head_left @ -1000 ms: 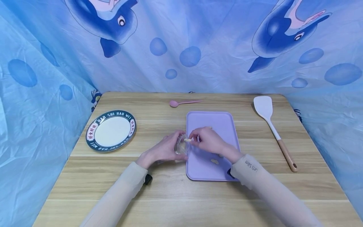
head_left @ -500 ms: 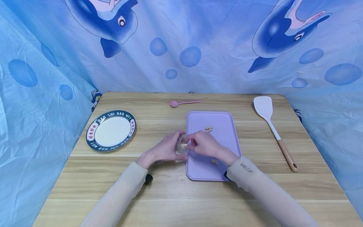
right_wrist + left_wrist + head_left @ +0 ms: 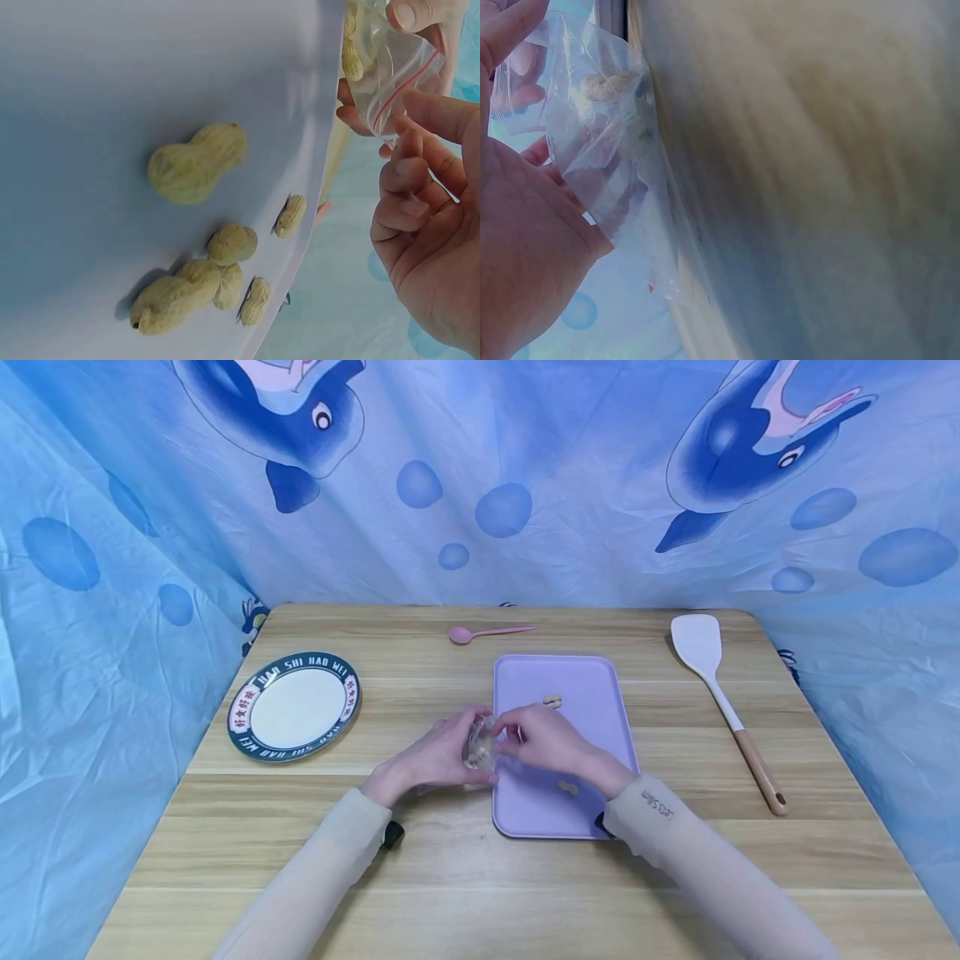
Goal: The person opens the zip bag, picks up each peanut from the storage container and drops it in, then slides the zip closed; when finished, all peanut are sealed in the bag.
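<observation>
Left hand (image 3: pixel 442 752) curls round the bag (image 3: pixel 478 745); right hand (image 3: pixel 546 739) bends its fingers at the mouth (image 3: pixel 397 88), hold unclear; peanuts (image 3: pixel 199 163) lie rightward on the tray (image 3: pixel 525 681).

A crinkled, clear plastic zip bag (image 3: pixel 478 747) with a red seal line, holding unshelled peanuts (image 3: pixel 351 60), is at the lilac tray's (image 3: pixel 536 679) left edge; more tan peanuts lie scattered on the tray, some close together.

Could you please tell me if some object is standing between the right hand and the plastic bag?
Nothing visible does. The right hand is at the mouth of the plastic bag, which the left hand holds. The peanuts on the tray lie outside that gap.
</observation>
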Motion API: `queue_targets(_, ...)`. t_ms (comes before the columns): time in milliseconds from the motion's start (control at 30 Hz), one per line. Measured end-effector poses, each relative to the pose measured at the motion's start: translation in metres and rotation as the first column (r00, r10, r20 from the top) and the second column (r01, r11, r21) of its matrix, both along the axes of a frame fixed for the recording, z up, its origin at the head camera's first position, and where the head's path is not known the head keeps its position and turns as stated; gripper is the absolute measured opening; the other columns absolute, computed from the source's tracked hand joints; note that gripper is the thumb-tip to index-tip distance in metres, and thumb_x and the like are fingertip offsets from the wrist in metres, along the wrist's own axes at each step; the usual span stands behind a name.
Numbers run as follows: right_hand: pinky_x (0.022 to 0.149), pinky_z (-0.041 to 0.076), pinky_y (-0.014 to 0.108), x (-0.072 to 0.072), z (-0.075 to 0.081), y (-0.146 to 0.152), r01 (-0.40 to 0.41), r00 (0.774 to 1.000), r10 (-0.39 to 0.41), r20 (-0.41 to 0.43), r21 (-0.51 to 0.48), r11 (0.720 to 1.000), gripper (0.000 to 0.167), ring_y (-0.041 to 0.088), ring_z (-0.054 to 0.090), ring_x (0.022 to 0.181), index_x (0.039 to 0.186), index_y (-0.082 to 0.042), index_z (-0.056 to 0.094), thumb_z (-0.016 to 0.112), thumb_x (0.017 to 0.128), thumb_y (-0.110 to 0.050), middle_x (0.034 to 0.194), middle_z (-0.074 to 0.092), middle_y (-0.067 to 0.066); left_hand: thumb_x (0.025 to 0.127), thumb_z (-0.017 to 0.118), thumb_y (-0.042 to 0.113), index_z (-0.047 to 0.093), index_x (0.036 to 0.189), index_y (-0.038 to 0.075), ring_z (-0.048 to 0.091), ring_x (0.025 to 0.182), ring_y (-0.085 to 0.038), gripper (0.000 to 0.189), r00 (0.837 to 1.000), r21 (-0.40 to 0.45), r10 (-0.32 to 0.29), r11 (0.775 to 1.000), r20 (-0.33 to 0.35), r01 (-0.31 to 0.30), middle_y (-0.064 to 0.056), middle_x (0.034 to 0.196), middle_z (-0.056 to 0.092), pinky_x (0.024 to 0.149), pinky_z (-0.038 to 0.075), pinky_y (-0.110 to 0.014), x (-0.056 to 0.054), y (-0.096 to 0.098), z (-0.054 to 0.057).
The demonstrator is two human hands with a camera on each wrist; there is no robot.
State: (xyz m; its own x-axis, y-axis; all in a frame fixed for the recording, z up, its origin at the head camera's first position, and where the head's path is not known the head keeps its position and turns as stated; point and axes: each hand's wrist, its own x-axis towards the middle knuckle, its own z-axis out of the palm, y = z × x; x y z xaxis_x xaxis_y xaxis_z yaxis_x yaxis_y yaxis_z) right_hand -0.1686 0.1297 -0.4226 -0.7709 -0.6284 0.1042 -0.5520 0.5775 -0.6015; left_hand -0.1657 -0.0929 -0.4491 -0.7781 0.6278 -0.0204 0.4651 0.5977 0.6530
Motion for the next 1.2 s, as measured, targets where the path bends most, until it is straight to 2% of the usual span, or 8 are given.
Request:
queue_targets(300, 0.055, 0.042, 0.024, -0.003, 0.004, 0.013, 0.035, 0.998, -0.034, 0.056, -0.019, 0.999, 0.017, 0.008, 0.050, 0.057, 0.102, -0.008, 0.074, 0.078, 0.088, -0.015, 0.070, 0.057, -0.007, 0.070, 0.088, 0.049, 0.035, 0.148, 0.007, 0.052, 0.122, -0.023, 0.102, 1.000, -0.003, -0.001, 1.000, -0.006, 0.001, -0.009, 0.135, 0.055, 0.108, 0.033, -0.050, 0.000, 0.000, 0.000)
queue_targets(600, 0.058, 0.044, 0.027, -0.010, 0.003, 0.024, 0.072, 0.994, -0.069, 0.085, -0.037, 0.997, 0.017, 0.013, 0.053, 0.061, 0.103, -0.007, 0.074, 0.077, 0.088, -0.016, 0.073, 0.058, -0.006, 0.070, 0.088, 0.049, 0.034, 0.149, 0.010, 0.049, 0.127, -0.023, 0.103, 1.000, -0.027, 0.018, 0.999, 0.005, -0.018, -0.006, 0.138, 0.053, 0.112, 0.030, -0.049, 0.001, 0.000, 0.001)
queue_targets(867, 0.058, 0.044, 0.028, -0.017, 0.002, 0.032, 0.095, 0.994, -0.092, 0.053, -0.056, 0.994, 0.016, 0.014, 0.052, 0.062, 0.101, -0.004, 0.074, 0.077, 0.088, -0.012, 0.073, 0.059, -0.005, 0.070, 0.088, 0.048, 0.035, 0.149, 0.011, 0.050, 0.126, -0.021, 0.102, 1.000, -0.021, 0.022, 1.000, 0.004, -0.022, -0.004, 0.136, 0.053, 0.111, 0.031, -0.049, 0.002, 0.000, 0.001)
queue_targets(1200, 0.063, 0.047, 0.031, -0.032, -0.010, 0.044, 0.167, 0.986, -0.165, 0.031, -0.063, 0.984, 0.016, 0.013, 0.055, 0.066, 0.100, -0.003, 0.074, 0.079, 0.085, -0.008, 0.080, 0.063, -0.001, 0.070, 0.088, 0.048, 0.034, 0.149, 0.012, 0.049, 0.127, -0.021, 0.102, 1.000, -0.022, 0.021, 1.000, 0.006, -0.021, -0.005, 0.137, 0.053, 0.112, 0.029, -0.048, 0.002, -0.001, 0.001)
